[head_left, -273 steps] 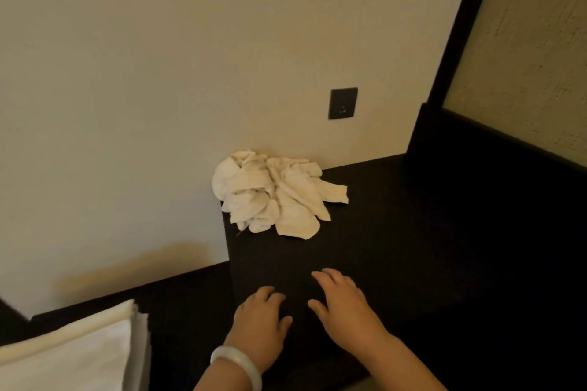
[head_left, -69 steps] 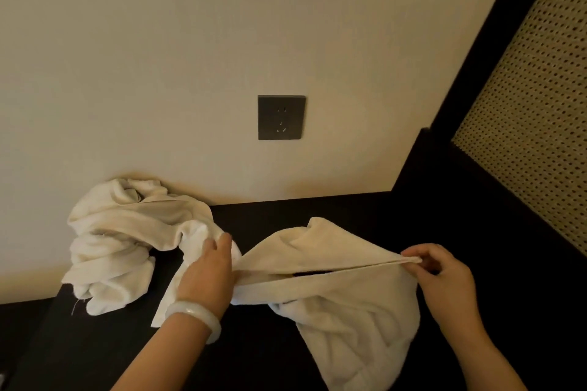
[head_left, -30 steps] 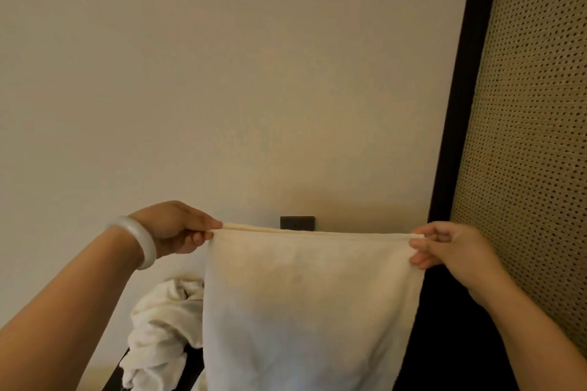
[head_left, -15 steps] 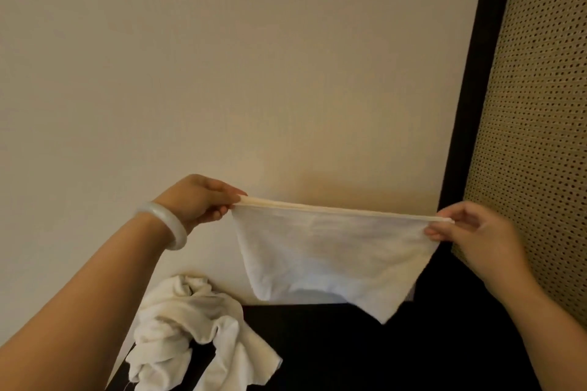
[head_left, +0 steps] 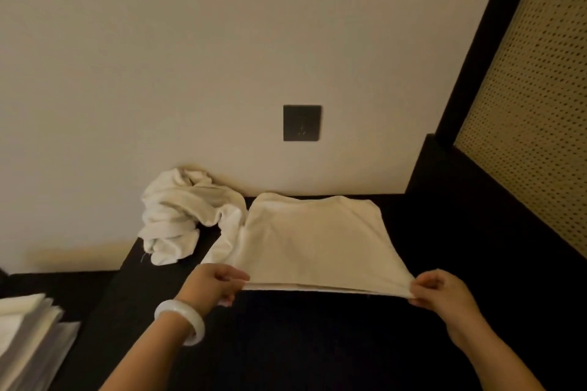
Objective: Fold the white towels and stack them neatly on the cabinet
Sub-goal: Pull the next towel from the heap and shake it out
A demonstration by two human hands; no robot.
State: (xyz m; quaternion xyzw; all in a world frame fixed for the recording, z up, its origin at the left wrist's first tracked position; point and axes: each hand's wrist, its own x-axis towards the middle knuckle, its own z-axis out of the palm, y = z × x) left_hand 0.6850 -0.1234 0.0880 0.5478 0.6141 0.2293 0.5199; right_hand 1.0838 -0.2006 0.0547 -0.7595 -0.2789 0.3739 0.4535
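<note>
A white towel [head_left: 314, 241] lies spread flat on the dark cabinet top [head_left: 317, 343], its far edge near the wall. My left hand [head_left: 214, 284] pinches the towel's near left corner; a white bangle is on that wrist. My right hand [head_left: 441, 294] pinches the near right corner, and the near edge shows two layers. A crumpled heap of white towels [head_left: 178, 216] sits at the cabinet's back left, against the wall and touching the flat towel's left side.
A dark socket plate [head_left: 301, 122] is on the wall above the towels. A dark frame and perforated panel [head_left: 533, 105] rise on the right. White folded linen [head_left: 28, 336] lies lower left, beyond the cabinet's left edge.
The towel was held up stretched in the air between both hands; now it is lowered and laid flat on the cabinet, both hands still pinching its corners.
</note>
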